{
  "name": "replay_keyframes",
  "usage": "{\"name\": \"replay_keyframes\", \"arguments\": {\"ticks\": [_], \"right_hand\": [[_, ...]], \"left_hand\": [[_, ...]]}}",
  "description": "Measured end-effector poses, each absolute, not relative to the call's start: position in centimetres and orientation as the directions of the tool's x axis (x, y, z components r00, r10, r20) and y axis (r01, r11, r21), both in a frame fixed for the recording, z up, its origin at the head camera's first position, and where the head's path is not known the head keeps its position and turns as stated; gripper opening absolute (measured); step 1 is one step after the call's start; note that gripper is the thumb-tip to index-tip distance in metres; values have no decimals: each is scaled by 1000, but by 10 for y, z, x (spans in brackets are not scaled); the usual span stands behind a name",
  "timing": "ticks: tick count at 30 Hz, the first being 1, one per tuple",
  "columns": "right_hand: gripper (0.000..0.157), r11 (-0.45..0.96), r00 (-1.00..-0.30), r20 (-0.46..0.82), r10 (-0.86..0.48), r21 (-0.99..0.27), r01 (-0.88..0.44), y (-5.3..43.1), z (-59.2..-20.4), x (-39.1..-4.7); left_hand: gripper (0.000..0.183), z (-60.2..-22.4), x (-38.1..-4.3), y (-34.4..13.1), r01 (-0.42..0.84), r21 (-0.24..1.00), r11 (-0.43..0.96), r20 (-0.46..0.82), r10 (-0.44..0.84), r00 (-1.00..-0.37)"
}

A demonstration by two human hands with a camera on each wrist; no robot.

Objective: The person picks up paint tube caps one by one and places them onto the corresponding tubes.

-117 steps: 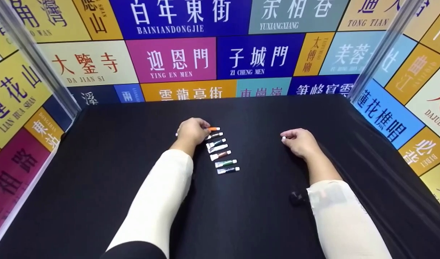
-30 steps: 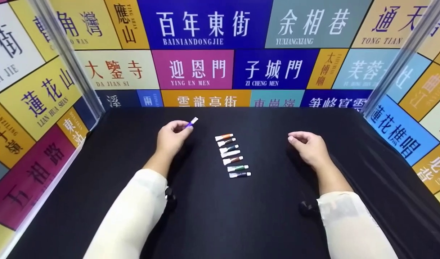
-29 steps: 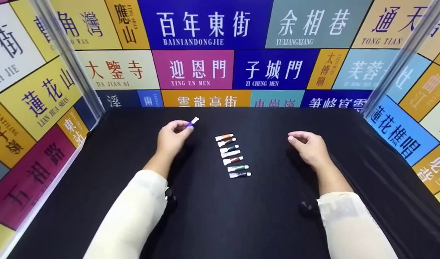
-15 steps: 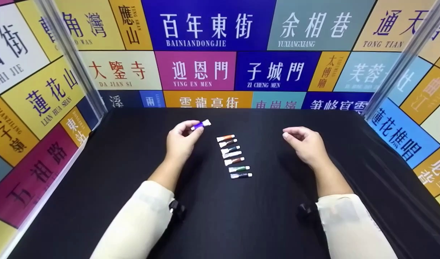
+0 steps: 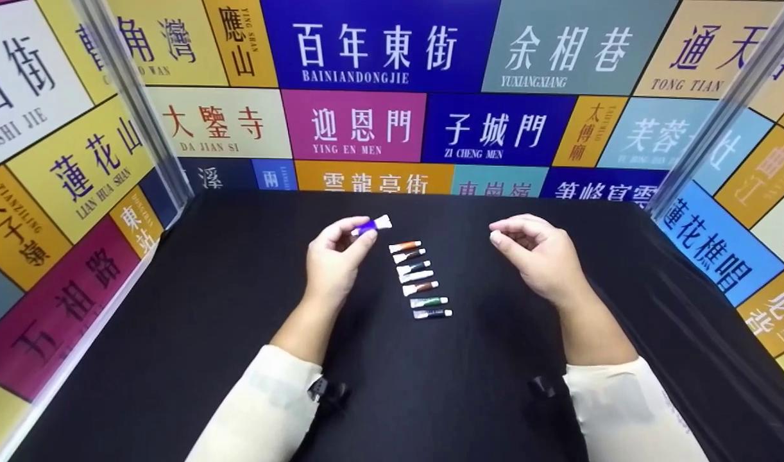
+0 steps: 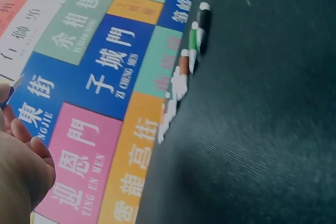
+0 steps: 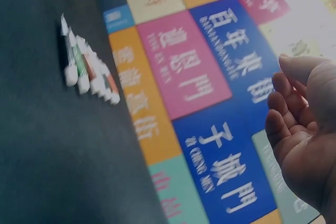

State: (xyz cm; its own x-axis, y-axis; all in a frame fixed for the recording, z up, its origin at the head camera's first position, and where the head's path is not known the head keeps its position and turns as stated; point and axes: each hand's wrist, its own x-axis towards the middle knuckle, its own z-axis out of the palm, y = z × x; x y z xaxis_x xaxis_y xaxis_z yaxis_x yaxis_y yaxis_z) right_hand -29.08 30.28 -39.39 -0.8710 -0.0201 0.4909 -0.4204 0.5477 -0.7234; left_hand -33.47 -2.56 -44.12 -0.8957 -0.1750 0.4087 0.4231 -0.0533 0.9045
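Note:
A small purple paint tube (image 5: 369, 227) is pinched between the thumb and fingers of my left hand (image 5: 334, 256), raised over the far part of the table. Its flat white end points right. In the left wrist view, the left hand (image 6: 23, 166) is partly cut off at the edge. My right hand (image 5: 539, 253) hovers to the right with loosely bent fingers; nothing shows in its grasp in the right wrist view (image 7: 304, 129). Between the hands lies a slanting column of several paint tubes, among them an orange tube (image 5: 407, 246), a brown tube (image 5: 421, 288) and a green tube (image 5: 430, 302).
The tubes lie on a black cloth-covered table (image 5: 482, 398). Behind it stands a wall of colourful sign panels (image 5: 360, 125), with metal posts at the left and right corners. A dark wrist camera (image 5: 318, 388) sits at the left cuff.
The left hand picked up the purple tube beyond the row, then turned it so the flat end points right. Both hands have lately moved nearer each other. The row stays put.

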Motion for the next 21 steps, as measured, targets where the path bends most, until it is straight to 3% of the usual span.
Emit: {"name": "replay_keyframes", "arguments": {"ticks": [13,21], "right_hand": [[14,460,-802,595,-55,-698,-550,286,-367,-262],[18,421,-725,683,-95,-632,-651,278,-354,-243]], "left_hand": [[28,-416,-307,-20,488,866,-105,481,-89,-872],[29,-402,-289,-17,564,824,-52,564,-12,-826]]}}
